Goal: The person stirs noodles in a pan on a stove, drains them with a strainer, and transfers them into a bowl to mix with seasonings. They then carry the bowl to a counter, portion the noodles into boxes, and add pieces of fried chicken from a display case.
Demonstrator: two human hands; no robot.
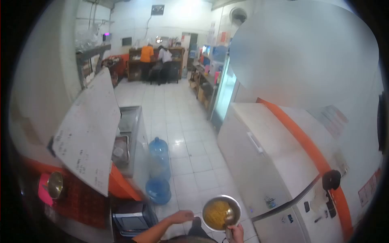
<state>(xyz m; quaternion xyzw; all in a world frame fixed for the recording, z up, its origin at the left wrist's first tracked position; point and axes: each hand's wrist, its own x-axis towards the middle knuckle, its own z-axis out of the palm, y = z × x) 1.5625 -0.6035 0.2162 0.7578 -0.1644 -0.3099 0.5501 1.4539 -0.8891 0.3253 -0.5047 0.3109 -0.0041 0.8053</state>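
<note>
At the near left, a metal bowl (56, 184) is resting on something pink (45, 190), beside a dark red surface (83, 204). Just right of it, a large white panel (89, 133) is standing tilted, with handwriting running across it. Behind the panel's right edge, an open chest (139, 141) is showing a clear container (118, 152) inside. At the far left end of the room, a person in an orange top (146, 53) is standing at the far tabletop (176, 51), and a person in a pale top (165, 56) is bending beside them. Blue water jugs (158, 190) are sitting on the tiled floor (198, 162), right of the chest. Near the middle, the left hand (181, 216) is hovering released, fingers loosely curled, just left of a steel mixing bowl (236, 205) and apart from it. The mixing bowl is holding a yellow, crumbly-looking food (214, 213), and a metal spoon (230, 214) is leaning in its right side. The right hand (236, 233) is grasping the mixing bowl at its near right rim, by the spoon's handle; I cannot tell whether it is gripping the handle too. Farther right, a white freezer (263, 154) is standing against the wall, below an orange stripe (296, 131).
</note>
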